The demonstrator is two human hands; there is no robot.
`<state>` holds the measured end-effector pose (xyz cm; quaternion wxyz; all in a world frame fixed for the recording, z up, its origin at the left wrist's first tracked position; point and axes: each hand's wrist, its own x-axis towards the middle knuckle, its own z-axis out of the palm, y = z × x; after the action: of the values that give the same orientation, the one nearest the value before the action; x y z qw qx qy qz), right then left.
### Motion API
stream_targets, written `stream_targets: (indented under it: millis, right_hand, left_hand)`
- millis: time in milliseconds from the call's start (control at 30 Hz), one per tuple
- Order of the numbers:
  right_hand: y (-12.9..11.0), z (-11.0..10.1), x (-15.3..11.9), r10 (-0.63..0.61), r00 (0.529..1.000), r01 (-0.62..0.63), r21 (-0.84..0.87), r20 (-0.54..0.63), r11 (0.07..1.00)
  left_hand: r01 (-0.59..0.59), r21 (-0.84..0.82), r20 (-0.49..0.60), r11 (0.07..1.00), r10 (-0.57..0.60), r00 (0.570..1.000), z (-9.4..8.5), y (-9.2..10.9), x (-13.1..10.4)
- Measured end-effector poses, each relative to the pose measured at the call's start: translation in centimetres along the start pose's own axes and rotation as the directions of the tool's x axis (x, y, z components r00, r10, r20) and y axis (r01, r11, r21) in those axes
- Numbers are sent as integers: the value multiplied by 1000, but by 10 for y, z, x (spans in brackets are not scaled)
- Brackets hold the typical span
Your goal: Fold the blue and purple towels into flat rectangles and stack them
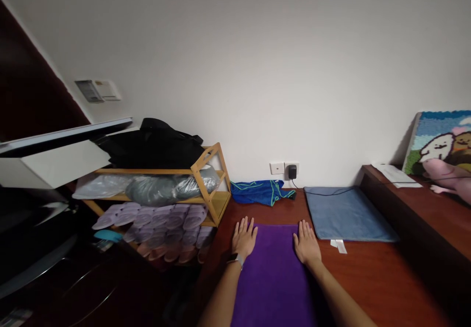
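A purple cloth (274, 273) lies spread flat on the reddish-brown wooden table (353, 283). My left hand (244, 238), with a watch at the wrist, rests flat at the cloth's far left corner, fingers stretched out. At the far right corner my right hand (306, 242) lies flat too, its fingers extended and pointing away from me. Neither hand grips anything. The near end of the cloth runs out of the bottom of the view.
Beyond the hands lies a crumpled blue cloth (255, 192). A grey-blue folded cloth (348, 214) is on the right, beside a raised ledge (415, 219). A wooden rack (206, 189) with slippers stands left. A black plug (292, 171) sits in the wall socket.
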<state>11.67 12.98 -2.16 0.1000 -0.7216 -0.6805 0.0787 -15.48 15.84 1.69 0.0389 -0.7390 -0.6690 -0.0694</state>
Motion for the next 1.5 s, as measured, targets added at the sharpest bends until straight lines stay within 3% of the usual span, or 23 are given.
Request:
stream_targets:
  millis: [67,167,267,333,533,633,767,967,1033,1133,1200,1267,1367,1500]
  right_hand:
    - [0,0,0,-2,1000,2,8,-5,1000]
    - [1,-3,-1,-21,1000,21,-4,-3,1000]
    - [2,-3,-1,-47,999,47,-27,1,999]
    - [2,-2,-2,-45,999,45,-25,-6,999]
    - [0,-1,1,-8,1000,8,18,-22,1000]
    - [-5,-9,1,9,1000,-9,-5,-4,1000]
    - [-14,-15,-17,6,1000,-7,-17,-21,1000]
    - [-20,1,-70,-18,998,20,39,-56,999]
    - [-22,2,-78,-7,1000,8,50,-23,999]
    - [-23,-2,-78,0,1000,0,52,6,999]
    - [-23,-6,-77,-17,1000,16,58,15,998]
    - [-23,-9,-76,-30,999,28,69,16,997]
    - [-25,-14,-75,-12,1000,10,82,23,997]
    - [-33,-33,-81,17,998,-22,95,55,995]
  left_hand:
    - [-73,-38,-47,997,72,996,-1,30,-6]
    - [-287,-157,-67,945,280,958,7,91,-26]
    - [-346,-230,-40,910,346,937,21,129,-51]
    - [-324,-231,-18,918,329,944,25,123,-61]
    - [-74,-101,68,992,81,994,9,23,-64]
    - [-31,-53,59,998,35,998,4,2,-64]
    - [-41,-40,33,998,42,999,8,4,-67]
    - [-15,-13,36,1000,15,999,4,8,-62]
    - [-26,-12,14,1000,26,1000,1,25,-63]
    - [-182,-88,-13,979,181,983,3,70,-74]
    - [-249,-152,17,957,254,967,7,99,-87]
    - [-235,-181,59,955,249,967,10,115,-100]
    - [-183,-157,81,970,197,977,8,96,-116]
    - [-66,-49,85,997,70,994,-3,14,-136]
